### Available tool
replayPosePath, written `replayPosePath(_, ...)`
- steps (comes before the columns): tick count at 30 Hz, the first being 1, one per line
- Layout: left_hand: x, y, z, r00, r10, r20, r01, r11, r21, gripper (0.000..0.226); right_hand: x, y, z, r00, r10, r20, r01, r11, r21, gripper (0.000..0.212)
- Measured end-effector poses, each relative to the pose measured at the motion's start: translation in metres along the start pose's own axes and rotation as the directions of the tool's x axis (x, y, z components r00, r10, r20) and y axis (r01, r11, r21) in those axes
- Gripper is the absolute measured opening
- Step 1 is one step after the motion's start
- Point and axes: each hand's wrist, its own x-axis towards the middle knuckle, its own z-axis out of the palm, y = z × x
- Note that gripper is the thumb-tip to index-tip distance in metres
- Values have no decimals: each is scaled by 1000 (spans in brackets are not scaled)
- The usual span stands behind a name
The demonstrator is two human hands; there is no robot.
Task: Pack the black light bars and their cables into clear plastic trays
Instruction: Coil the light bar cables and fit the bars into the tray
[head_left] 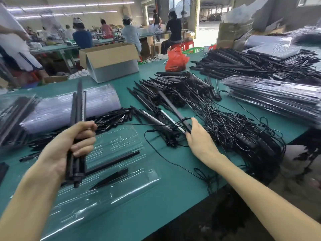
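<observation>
My left hand [73, 146] grips a bundle of three black light bars [79, 108] held upright above the clear plastic tray [121, 190]. A thin cable runs from that bundle to the right. In the tray lie one black bar [114, 162] and a black ground spike [111, 178]. My right hand [198, 136] holds the near end of another black light bar [172, 110] that slants up out of the tangled pile of bars and cables [225, 126].
The green table [173, 171] carries a stack of empty clear trays [69, 106] at left, loose black spikes [114, 117], filled trays [278, 94] at right, more bars [243, 63] behind, a cardboard box [109, 58] and a red bag [175, 60]. People work at far benches.
</observation>
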Motion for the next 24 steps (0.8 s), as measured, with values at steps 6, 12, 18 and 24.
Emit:
replayPosePath(6,-7,12,-4,989,132,-73,-138,988,-75,16,1,3,-3,999,14,-37,-14,1000,-8,19)
replayPosePath(12,-10,27,-26,952,238,-192,-261,960,-104,23,3,4,-10,998,-10,-62,10,1000,8,11)
replayPosePath(18,-3,26,-30,933,259,-249,-288,954,-86,21,2,5,-11,997,-8,-75,12,999,46,12)
replayPosePath(24,4,12,-38,973,82,-214,-30,971,237,18,8,7,-7,994,44,-96,-29,988,152,10)
